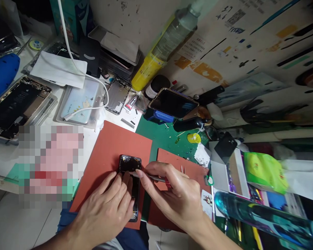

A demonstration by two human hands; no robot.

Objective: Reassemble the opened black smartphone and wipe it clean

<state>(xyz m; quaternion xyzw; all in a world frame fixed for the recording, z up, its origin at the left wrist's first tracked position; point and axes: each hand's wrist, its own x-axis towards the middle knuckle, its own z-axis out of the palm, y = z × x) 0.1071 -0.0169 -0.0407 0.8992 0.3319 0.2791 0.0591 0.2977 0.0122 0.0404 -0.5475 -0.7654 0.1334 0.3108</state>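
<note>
An opened smartphone (130, 163), dark inside, lies on a reddish-brown mat (108, 146) in front of me. My left hand (111, 201) presses it down with fingers bent and close together over its left side, covering much of it. From the right comes my right hand (176, 192), thumb and fingers pinching a thin metal hand tool (156, 178) with a red part near the grip. Its tip reaches the phone's upper half, beside my left fingertips. The exact kind of tool is unclear, and the contact spot is partly hidden.
Left are a disassembled phone (14, 104) and a vivo phone (79, 104) in a clear case, with a white cable across it. Behind, a phone (174, 103) leans on a blue stand near a yellow spray can (148, 69). Right, a blue-green bottle (263, 217) and green packet (266, 172).
</note>
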